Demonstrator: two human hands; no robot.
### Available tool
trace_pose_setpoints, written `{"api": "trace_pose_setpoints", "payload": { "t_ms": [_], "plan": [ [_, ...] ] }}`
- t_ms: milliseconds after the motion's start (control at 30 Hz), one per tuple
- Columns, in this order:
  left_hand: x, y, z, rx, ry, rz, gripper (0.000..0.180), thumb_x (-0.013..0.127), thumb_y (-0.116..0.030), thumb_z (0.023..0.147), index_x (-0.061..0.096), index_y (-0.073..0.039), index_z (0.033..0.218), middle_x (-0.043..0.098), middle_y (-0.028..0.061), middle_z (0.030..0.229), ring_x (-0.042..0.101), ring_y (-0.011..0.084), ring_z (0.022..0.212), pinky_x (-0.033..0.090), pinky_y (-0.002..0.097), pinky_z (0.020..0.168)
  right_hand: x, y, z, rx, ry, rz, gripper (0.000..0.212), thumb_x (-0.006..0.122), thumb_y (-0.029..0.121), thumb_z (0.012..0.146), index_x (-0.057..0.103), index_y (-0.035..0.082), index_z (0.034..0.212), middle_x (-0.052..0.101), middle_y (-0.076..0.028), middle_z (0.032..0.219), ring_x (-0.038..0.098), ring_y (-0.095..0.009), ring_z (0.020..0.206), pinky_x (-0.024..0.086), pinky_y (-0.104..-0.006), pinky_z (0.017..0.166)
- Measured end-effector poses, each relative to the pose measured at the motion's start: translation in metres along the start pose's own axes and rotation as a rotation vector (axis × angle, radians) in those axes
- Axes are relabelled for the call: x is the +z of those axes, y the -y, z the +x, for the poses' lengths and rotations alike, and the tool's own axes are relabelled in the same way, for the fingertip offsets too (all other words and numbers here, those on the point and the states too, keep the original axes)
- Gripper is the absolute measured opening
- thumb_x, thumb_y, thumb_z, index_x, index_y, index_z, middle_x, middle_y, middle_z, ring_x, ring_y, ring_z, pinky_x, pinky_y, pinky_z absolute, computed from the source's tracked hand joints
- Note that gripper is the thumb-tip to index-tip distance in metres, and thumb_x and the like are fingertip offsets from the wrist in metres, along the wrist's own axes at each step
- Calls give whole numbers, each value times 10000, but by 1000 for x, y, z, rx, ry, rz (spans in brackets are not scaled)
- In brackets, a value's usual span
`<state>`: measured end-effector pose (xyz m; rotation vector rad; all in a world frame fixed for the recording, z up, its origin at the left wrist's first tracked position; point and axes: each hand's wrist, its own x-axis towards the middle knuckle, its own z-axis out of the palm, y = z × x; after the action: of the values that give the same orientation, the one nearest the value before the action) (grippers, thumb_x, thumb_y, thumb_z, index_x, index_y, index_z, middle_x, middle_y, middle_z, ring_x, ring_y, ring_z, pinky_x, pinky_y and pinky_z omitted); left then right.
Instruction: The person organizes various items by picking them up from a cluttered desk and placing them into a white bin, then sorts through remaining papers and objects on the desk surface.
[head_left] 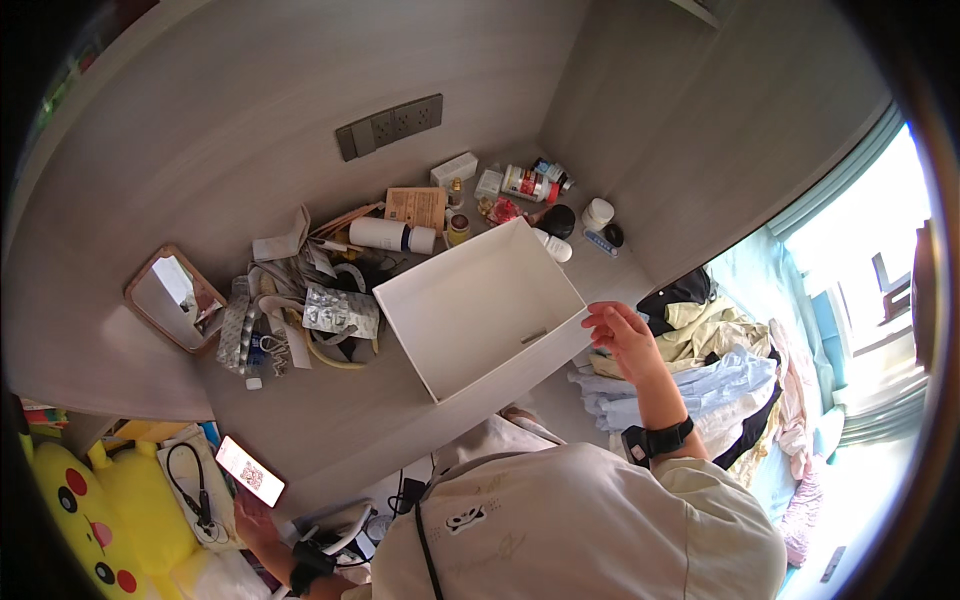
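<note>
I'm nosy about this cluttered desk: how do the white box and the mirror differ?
The white box is plain white; the mirror has a brown frame and reflective glass. The white box is deep and open-topped; the mirror is flat. The white box looks larger than the mirror. Both are roughly rectangular.

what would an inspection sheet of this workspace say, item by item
surface: grey desk, crowded along its back and left
things at hand: open white box on the desk; phone showing a code
clutter: white bottle, silver packet, jars and packages behind and left of the box
hands: left hand holds the phone; right hand at the box's right corner, contact unclear
cables: black cable lower left
surroundings: framed mirror, yellow plush toy, heaped clothes
</note>
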<state>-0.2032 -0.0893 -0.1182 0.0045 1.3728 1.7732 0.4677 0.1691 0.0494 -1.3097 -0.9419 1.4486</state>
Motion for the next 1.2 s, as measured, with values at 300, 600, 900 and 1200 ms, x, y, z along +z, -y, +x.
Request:
{"api": "trace_pose_setpoints", "payload": {
  "t_ms": [300, 600, 900, 1200],
  "plan": [
    [195, -22, -134, 223, 316, -209, 136, 549, -179, 931, 539, -66, 1006, 491, -3, 907, 452, 105, 781, 415, 220, 696, -31, -2, 60, -70, 169, -109, 238, 513, 193, 956, 575, 33, 1121, 635, -51, 951, 557, -99, 794, 468, -249, 711],
    [385, 101, -176, -202, 878, 116, 184, 583, -192, 894, 546, -13, 909, 548, 92, 791, 539, 208, 683, 446, 314, 613, -47, 4, 91, 282, 904, 329, 114, 560, 139, 933, 576, 32, 970, 617, -56, 900, 572, -115, 791, 474, -261, 679],
    [387, 130, -190, -239, 612, 36, 259, 560, -295, 919, 542, -47, 848, 534, 54, 748, 508, 196, 658, 412, 324, 586, -165, -35, 155, -36, 327, -389, 77, 587, 117, 890, 593, 42, 901, 612, -36, 823, 573, -136, 733, 465, -267, 645],
    [414, 114, -182, -266, 525, 153, 258, 530, -302, 938, 517, -92, 788, 441, -23, 665, 355, 78, 556, 303, 230, 498, -197, -30, 200, -518, -154, -1025, 242, 624, 90, 779, 605, 55, 1017, 612, -173, 966, 583, -376, 904, 470, -437, 770]
  ]
}}
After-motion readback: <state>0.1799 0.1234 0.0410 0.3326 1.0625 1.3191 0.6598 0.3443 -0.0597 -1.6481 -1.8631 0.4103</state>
